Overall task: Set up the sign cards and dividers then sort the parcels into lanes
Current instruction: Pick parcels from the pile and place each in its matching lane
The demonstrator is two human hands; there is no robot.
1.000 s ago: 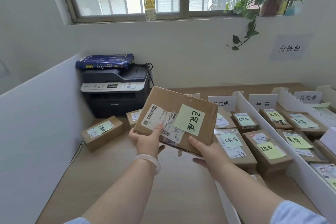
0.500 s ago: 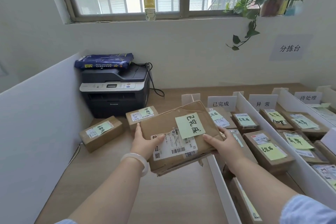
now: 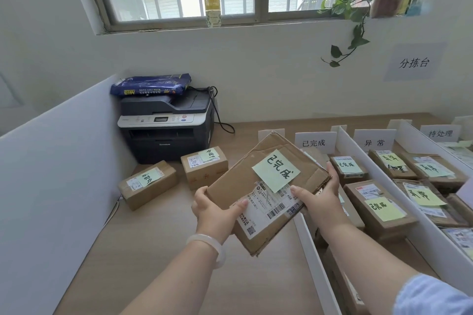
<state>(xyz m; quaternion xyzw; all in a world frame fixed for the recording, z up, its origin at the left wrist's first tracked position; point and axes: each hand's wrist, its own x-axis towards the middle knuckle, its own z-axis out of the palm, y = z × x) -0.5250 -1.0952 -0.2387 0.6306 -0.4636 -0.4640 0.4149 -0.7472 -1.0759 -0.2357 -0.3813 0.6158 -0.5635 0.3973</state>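
- Both hands hold a flat cardboard parcel [image 3: 266, 186] in the air above the table [image 3: 158, 238], tilted, with its right edge over the far end of the leftmost white divider [image 3: 314, 258].
- The left hand [image 3: 212, 210] grips the parcel's near left corner. Its thumb presses on top at the edge of the shipping label [image 3: 268, 210], and the other fingers are curled underneath, out of sight.
- The right hand [image 3: 320, 202] grips the right edge. Its thumb lies on top beside the label, and its fingers [image 3: 332, 171] wrap round the side.
- A green sticky note [image 3: 276, 171] reading 已完成 is stuck on the parcel's top face, overlapping the label.
- Beyond the parcel stands the sign card 已完成 [image 3: 315, 142]. Further right are the cards 异常 [image 3: 374, 141] and 待处理 [image 3: 440, 133], each at the head of its own lane.
- In the 已完成 lane lie two brown parcels with matching notes, one far [image 3: 348, 166] and one near [image 3: 378, 207].
- The 异常 lane holds several noted parcels, among them one at its head [image 3: 391, 163].
- Two small parcels [image 3: 147, 186] [image 3: 204, 166] sit on the open table to the left, near a printer [image 3: 166, 130].
- A blue pack of paper [image 3: 151, 84] lies on top of the printer.
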